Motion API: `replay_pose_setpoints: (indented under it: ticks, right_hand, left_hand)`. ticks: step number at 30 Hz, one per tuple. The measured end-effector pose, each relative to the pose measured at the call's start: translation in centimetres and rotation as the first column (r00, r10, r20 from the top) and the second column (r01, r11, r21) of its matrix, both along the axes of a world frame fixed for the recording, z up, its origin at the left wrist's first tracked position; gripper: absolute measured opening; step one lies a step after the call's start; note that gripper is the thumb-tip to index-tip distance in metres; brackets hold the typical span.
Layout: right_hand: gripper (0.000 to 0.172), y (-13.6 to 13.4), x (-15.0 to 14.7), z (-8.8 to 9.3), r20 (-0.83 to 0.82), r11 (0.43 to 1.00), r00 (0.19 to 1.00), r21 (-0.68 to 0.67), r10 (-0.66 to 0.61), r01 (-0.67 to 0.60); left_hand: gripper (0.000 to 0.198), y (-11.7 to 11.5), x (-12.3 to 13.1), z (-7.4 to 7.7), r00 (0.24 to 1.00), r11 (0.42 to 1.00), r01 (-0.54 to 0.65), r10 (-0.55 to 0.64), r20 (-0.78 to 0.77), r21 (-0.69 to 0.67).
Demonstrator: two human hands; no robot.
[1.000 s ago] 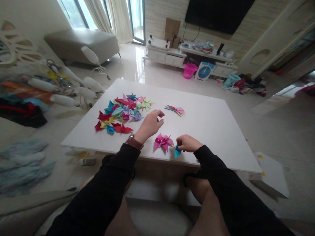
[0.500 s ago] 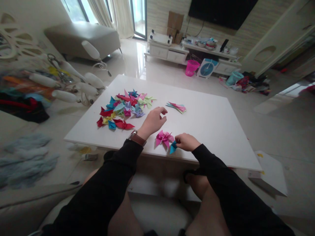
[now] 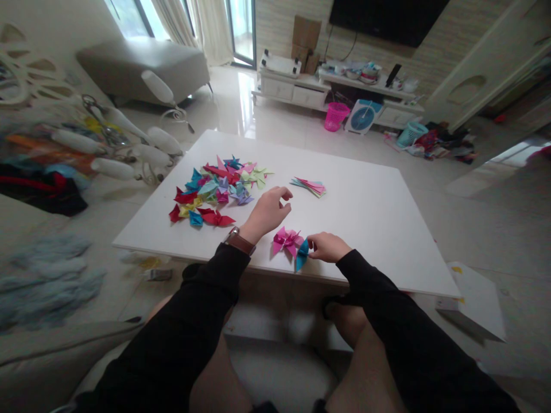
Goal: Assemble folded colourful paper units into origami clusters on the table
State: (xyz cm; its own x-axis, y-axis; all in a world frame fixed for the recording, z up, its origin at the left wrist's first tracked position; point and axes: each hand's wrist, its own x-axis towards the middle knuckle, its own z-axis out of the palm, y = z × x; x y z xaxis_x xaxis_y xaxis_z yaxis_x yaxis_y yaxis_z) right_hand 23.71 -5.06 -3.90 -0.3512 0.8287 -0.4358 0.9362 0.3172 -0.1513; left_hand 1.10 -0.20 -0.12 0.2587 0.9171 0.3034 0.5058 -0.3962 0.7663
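Watching, I judged the blue folded paper point(image 3: 302, 257) beside the pink paper point(image 3: 286, 241) near the edge of the tabletop point(image 3: 365, 229) light and easily creased, best pinched along a fold, the right hand point(image 3: 329, 248) at it, grip unclear, the left hand point(image 3: 269, 211) with fingers apart.

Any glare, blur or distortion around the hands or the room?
Head view: bright glare streaks the glossy floor; head view, left edge: the grey-blue fabric looks smeared and stretched; head view, centre: the right hand and blue folded paper are clearer, though slightly soft; head view: shadows on the white table are faint.
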Motion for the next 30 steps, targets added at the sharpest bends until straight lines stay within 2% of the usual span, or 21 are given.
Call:
replay_pose_setpoints:
  ticks: [7,13,19,30]
  right_hand:
    - [0.011,-0.2,-0.5,-0.1,-0.011,0.999,1.000,-0.023,0.023,-0.023]
    - [0.007,-0.2,-0.7,-0.4,0.009,0.998,0.999,0.040,0.043,-0.043]
    - [0.005,-0.1,-0.9,-0.5,-0.039,0.996,0.997,0.076,0.060,-0.056]
    - [0.009,-0.2,-1.6,-0.4,0.037,0.994,0.999,0.109,0.005,-0.009]
  left_hand:
    - [0.016,0.0,0.1,-0.1,1.000,1.000,0.012,-0.012,-0.010,-0.005]
    - [0.015,0.0,0.1,-0.1,1.000,1.000,0.021,-0.021,-0.013,-0.011]
    - [0.016,0.0,0.1,-0.1,1.000,1.000,0.017,-0.017,-0.014,-0.017]
    - [0.016,0.0,0.0,-0.1,1.000,1.000,0.018,-0.019,-0.011,-0.019]
